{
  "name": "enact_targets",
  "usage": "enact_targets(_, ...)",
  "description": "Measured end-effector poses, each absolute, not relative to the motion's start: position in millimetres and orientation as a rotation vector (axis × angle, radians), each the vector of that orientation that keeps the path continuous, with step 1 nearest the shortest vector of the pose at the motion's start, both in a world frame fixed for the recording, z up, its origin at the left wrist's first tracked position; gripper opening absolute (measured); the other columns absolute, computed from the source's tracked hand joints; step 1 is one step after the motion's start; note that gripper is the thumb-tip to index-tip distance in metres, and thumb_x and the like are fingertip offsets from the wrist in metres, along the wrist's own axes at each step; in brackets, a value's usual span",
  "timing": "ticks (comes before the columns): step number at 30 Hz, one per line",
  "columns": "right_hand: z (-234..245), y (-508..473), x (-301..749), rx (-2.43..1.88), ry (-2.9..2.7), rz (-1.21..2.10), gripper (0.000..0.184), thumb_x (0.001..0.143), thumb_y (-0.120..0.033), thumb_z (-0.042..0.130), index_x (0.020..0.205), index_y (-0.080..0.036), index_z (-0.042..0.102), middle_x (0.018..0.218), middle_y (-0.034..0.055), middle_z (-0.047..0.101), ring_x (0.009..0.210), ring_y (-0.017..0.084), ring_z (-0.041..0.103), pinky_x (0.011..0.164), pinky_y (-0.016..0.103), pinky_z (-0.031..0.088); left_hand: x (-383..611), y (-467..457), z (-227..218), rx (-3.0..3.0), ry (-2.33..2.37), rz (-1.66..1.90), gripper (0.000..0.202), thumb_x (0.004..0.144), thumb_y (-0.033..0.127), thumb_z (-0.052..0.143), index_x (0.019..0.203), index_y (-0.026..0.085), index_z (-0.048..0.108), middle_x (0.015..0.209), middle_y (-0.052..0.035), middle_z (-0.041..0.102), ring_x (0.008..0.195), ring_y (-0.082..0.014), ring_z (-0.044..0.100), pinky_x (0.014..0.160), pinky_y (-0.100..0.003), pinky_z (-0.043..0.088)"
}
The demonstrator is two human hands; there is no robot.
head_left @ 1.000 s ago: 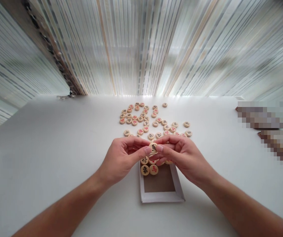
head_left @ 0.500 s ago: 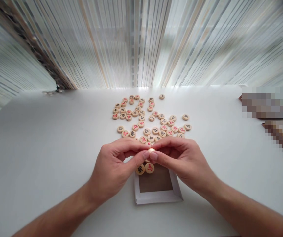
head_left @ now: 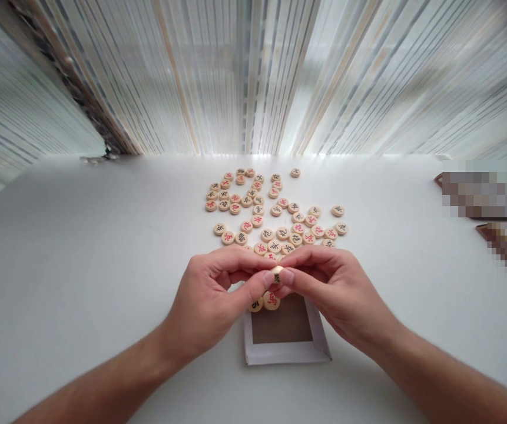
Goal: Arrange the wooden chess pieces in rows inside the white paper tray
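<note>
Between the fingertips of both hands is one round Chinese chess piece (head_left: 277, 274), tilted so that part of a black character shows. My left hand (head_left: 222, 285) pinches its left side, and my right hand (head_left: 319, 280) pinches its right side. Just under the hands lies a shallow white box (head_left: 288, 353) with a brown bottom. Inside it, near the left, a piece with a red character (head_left: 271, 301) sits beside one with a black character (head_left: 255, 304). The far part of the box is hidden by my hands.
Several loose Chinese chess pieces (head_left: 298, 228), marked in red or black, are scattered on the white table (head_left: 103, 282) beyond my hands. A striped curtain (head_left: 218, 76) hangs behind the table. Brown-edged objects (head_left: 483, 191), partly pixelated, lie at the right.
The held chess piece has been turned, and its black character now shows. Both hands stay together around it. The whole view has shifted slightly.
</note>
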State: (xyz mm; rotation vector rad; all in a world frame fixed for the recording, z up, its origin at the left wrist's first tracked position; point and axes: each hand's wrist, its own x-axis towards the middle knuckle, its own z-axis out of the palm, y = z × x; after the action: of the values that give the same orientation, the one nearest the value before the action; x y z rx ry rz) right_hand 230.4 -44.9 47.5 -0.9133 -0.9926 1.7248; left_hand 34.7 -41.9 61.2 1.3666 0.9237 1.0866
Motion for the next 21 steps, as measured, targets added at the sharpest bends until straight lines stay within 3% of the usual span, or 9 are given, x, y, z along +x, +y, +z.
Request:
enact_targets(5, 48.0, -45.7, 229.7, -0.911, -1.002, 1.725, 0.021, 0.073, -0.023, 0.1, 0.081, -0.019, 0.082, 0.071, 0.0023, 0.079, 0.066, 0.013, 0.074, 0.068, 0.021, 0.062, 34.5, -41.5, 61.8, 1.426, 0.901, 1.104, 0.014, 0.09, 0.013, 0.083, 0.095, 0.025, 0.09, 0.084, -0.0015, 0.082, 0.081, -0.0117, 0.076, 0.076, -0.017, 0.063)
enact_targets(11, 47.4, -45.6, 231.4, -0.854, -1.013, 1.753, 0.014, 0.08, -0.024, 0.096, 0.082, -0.02, 0.083, 0.072, 0.0023, 0.079, 0.068, 0.013, 0.074, 0.073, 0.021, 0.063, 34.6, -42.2, 60.4, 1.434, 0.916, 1.099, 0.017, 0.091, 0.011, 0.082, 0.099, 0.023, 0.09, 0.089, -0.0042, 0.083, 0.084, -0.0137, 0.077, 0.078, -0.019, 0.064)
enact_targets(21, 49.1, -44.3, 233.7, -0.897, -0.879, 1.872, 0.02, 0.088, -0.031, 0.091, 0.107, -0.026, 0.089, 0.094, 0.0067, 0.087, 0.078, 0.013, 0.082, 0.081, 0.02, 0.068, 35.2, -37.5, 61.2, 1.269, 0.878, 1.105, 0.023, 0.089, 0.007, 0.081, 0.102, 0.024, 0.09, 0.093, -0.0038, 0.085, 0.087, -0.0136, 0.08, 0.079, -0.017, 0.066)
